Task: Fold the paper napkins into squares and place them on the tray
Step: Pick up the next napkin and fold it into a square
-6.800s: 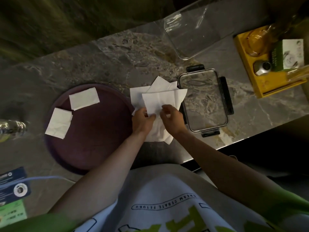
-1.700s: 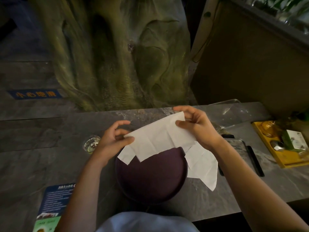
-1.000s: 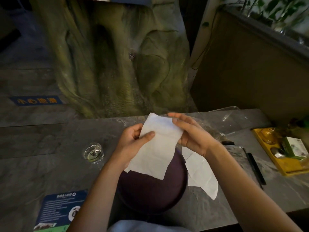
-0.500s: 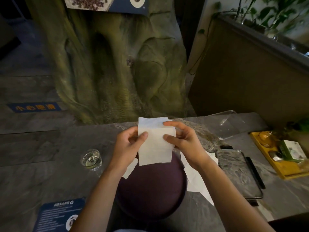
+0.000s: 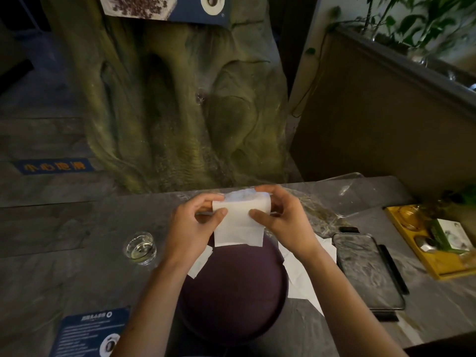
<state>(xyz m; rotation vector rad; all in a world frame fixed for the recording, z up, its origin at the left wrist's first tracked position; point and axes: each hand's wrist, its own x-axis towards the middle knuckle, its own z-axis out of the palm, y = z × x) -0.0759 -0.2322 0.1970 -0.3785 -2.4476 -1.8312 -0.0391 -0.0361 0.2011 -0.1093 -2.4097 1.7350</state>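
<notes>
At the centre of the frame a white napkin (image 5: 239,224) is held up by both hands. The left hand (image 5: 192,228) pinches its left edge and the right hand (image 5: 280,222) its right edge, with both thumbs on the near face. Its top edge is curled over between the fingers. Below it lies a round dark purple tray (image 5: 231,295). A folded napkin (image 5: 199,262) shows at the tray's left rim under the left wrist, and loose napkins (image 5: 300,271) lie just right of the tray on the stone table (image 5: 64,279). At left stands a small glass (image 5: 140,248) — at right, a clip-on lid (image 5: 368,271).
</notes>
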